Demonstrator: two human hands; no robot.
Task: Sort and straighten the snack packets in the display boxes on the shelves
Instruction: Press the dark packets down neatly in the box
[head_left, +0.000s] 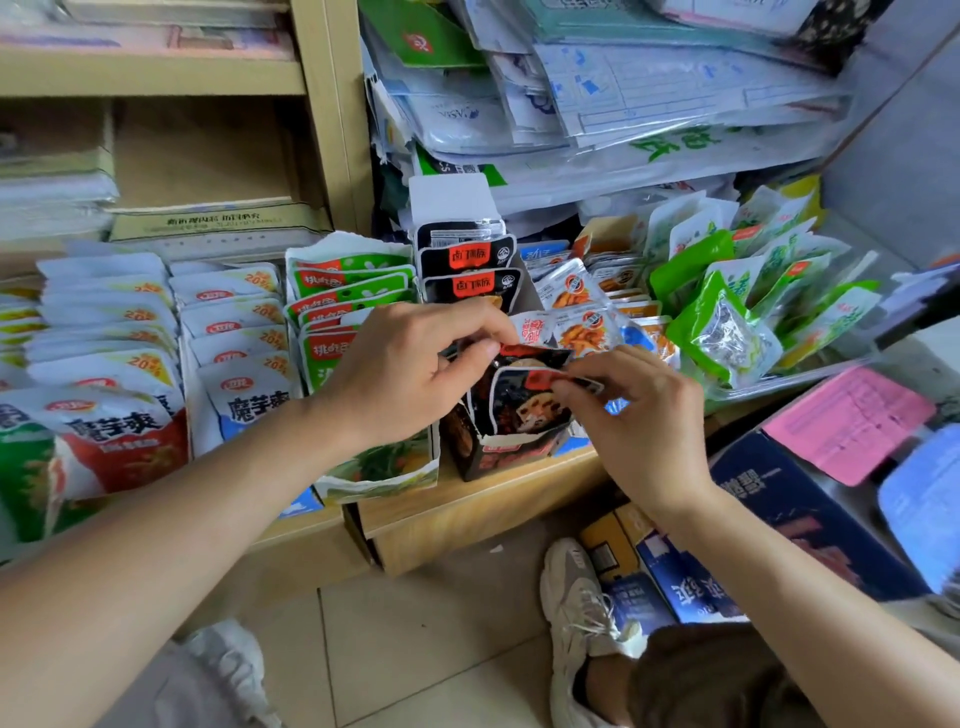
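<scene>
Black packets (519, 400): front ones tilted and crumpled in the black display box (498, 460), which stands at the shelf's front edge (467, 514), about midway along it.
Left hand (410, 364): thumb and forefinger pinch the top of a black packet, at the rear of the tilted bunch.
Right hand (639, 415): fingertips pinch the red-marked top edge of the frontmost black packet.
Rear black packets (465, 265): upright and in line, seemingly tidy.
Done, by the look of it: the white packets (228, 322) to the left sit in neat rows; the green-and-white packets (348, 291) are fairly even.
Left to do: the orange packets (576, 291) and green packets (727, 332) toward the shelf's right end lie jumbled, leaning every way.
Room: tight. Boxes touch on both sides of the black one, so packets probably lift upward only; blue cartons (779, 519) crowd the floor below the right end.
</scene>
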